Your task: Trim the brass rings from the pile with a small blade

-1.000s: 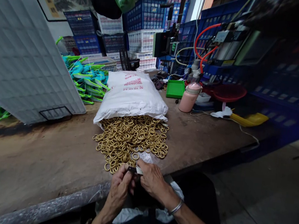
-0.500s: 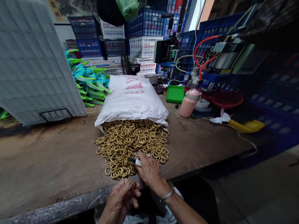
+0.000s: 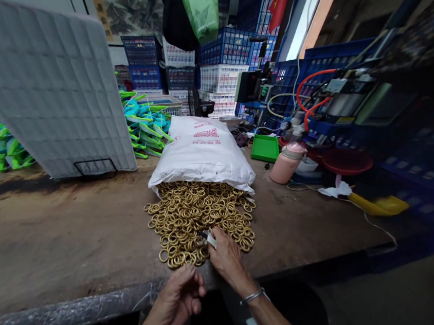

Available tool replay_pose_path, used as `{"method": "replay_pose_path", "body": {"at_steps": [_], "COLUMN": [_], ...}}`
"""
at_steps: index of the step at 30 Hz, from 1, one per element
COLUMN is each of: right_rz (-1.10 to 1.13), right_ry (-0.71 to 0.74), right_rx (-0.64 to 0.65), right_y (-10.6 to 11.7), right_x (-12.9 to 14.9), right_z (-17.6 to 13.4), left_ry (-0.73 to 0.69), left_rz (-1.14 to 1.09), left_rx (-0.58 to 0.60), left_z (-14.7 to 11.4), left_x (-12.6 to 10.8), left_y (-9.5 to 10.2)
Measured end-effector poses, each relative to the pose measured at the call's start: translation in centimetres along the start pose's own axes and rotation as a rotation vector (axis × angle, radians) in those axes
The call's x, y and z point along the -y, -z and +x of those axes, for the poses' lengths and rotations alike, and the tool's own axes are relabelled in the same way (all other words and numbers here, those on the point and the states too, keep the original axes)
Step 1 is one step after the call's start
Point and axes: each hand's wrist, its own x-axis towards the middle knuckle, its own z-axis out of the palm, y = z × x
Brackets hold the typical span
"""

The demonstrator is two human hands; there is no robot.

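A heap of brass-coloured rings (image 3: 191, 222) spills from the mouth of a white printed sack (image 3: 210, 154) onto the table. At the heap's near right side, my right hand (image 3: 226, 254) is closed on a small tool with a white handle and dark tip (image 3: 211, 239); its tip reaches in among the rings, and its exact kind is unclear. My left hand (image 3: 177, 300) hovers at the table's front edge, just below the rings. Its fingers are curled in towards the thumb, and whatever they may hold is hidden.
A grey ribbed panel (image 3: 57, 89) stands on the left, with green and blue plastic pieces (image 3: 147, 124) behind it. Right of the sack are a green tray (image 3: 265, 148), a pink bottle (image 3: 287, 164) and a yellow scoop (image 3: 383, 205). Stacked crates (image 3: 224, 78) fill the back.
The whole scene has shifted right and slightly down as the camera turned. My right hand stays at the rings with the tool; my left fingers have curled a little differently near the edge.
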Motion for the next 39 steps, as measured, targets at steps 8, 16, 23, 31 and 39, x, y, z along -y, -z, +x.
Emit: {"method": "replay_pose_path", "body": {"at_steps": [8,16,23,31,39], "right_rz": [0.536,1.121,1.158,0.842,0.858], "right_ry": [-0.031,-0.314,-0.3,-0.055,-0.033], "right_rx": [0.064,0.408,0.49,0.246,0.271], "right_y": [1.0,3.1,3.4,2.1,1.6], "right_x": [-0.2,1.6,1.6,1.5,1.5], "right_z": [-0.4,-2.8,-3.5,-3.2,-3.3], "left_ry": [-0.092,-0.433,-0.596,-0.534,-0.192], "left_rz": [0.131,0.6,0.86,0.789,0.575], "left_rx": [0.017,-0.156,-0.063,-0.069,0.017], "left_z": [0.3,0.8,0.5,0.5,0.1], "left_x": [-1.4,-1.1,-1.5,-1.3,-1.1], "left_y": [-0.6,-0.6,-1.0,-1.3,-1.2]}}
